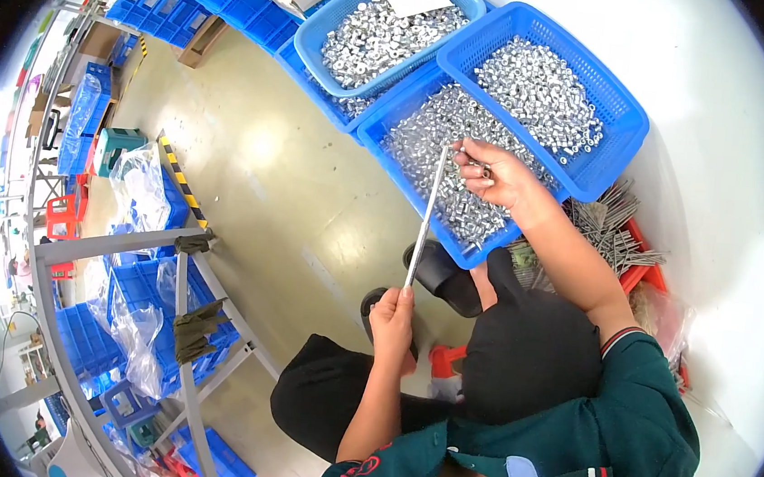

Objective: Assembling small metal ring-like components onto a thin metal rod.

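Note:
My left hand (392, 323) is closed around the lower end of a thin, straight metal rod (426, 220), which points up and away from me. At the rod's far tip is my right hand (503, 178), with thumb and fingertips pinched and a few small silvery metal pieces (486, 172) in its curled fingers. Whether a piece touches the tip is too small to tell. Beneath the right hand a blue crate (379, 150) holds many loose silvery metal pieces (470, 219). Overlapping its far right part is a blue perforated basket (623, 132) with similar pieces.
A lighter blue basket (307, 55) of metal parts, with a white card (418, 1) on top, sits farther left. Bundled metal rods (614, 232) lie right of the crate, beside a white wall (727, 132). A grey metal frame (118, 245) stands left, before blue crates (145, 295).

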The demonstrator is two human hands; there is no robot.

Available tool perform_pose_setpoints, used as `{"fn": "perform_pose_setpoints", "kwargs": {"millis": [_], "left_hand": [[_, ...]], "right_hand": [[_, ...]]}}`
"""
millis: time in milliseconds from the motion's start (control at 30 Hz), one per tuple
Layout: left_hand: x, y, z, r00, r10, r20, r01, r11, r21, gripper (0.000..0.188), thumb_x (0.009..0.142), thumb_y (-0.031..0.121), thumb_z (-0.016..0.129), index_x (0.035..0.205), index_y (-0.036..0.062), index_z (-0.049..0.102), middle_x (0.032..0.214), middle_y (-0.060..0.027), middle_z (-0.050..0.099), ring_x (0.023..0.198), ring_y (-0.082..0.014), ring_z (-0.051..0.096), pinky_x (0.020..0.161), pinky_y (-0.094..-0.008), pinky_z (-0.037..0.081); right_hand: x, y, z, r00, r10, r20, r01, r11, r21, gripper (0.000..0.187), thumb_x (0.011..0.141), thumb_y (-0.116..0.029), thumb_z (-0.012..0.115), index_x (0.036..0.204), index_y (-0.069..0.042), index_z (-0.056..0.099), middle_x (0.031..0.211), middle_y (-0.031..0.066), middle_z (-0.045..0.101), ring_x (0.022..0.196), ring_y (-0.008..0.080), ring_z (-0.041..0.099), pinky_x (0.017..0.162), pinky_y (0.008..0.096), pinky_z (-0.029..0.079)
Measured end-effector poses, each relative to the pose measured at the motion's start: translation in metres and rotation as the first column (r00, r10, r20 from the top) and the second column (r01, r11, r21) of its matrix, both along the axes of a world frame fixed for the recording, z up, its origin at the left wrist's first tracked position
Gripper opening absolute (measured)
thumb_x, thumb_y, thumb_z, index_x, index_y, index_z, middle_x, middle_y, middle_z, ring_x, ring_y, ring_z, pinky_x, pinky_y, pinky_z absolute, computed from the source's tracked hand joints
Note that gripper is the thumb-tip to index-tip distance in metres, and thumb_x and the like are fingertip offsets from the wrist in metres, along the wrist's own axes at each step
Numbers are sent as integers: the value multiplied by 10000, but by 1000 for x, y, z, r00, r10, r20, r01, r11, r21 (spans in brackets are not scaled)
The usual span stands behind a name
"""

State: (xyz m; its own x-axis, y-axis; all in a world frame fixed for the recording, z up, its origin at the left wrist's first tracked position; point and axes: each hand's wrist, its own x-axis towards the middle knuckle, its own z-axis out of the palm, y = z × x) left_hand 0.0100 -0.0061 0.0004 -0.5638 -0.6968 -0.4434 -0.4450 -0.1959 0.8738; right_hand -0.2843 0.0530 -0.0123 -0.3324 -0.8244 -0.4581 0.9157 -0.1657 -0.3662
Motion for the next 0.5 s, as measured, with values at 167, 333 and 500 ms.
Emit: {"fn": "perform_pose_setpoints", "kwargs": {"millis": [167, 333, 500], "left_hand": [[-5, 5, -2, 998, -53, 37, 55, 997, -55, 266, 882, 227, 539, 694, 40, 532, 588, 56, 430, 519, -29, 349, 461, -190, 273], [2, -4, -2, 989, -113, 91, 128, 977, -169, 239, 876, 214, 543, 750, 13, 566, 622, 60, 443, 588, -38, 366, 508, -204, 303], [-1, 1, 15, 983, -104, 154, 128, 979, -158, 219, 859, 208, 556, 738, 26, 557, 582, 62, 386, 553, -44, 337, 468, -238, 301]], "right_hand": [[-9, 7, 1, 985, 46, 167, -19, 988, -156, 222, 870, -257, 547, 861, -35, 532, 668, 2, 463, 468, 39, 377, 332, 147, 255], [-8, -12, 10, 977, 128, 168, -119, 991, -66, 245, 842, -270, 585, 811, -30, 549, 566, -13, 427, 410, 42, 355, 312, 160, 250], [-8, -5, 21, 948, 223, 226, -241, 969, 55, 238, 879, -268, 506, 751, -68, 527, 500, -10, 423, 351, 52, 339, 293, 186, 244]]}}
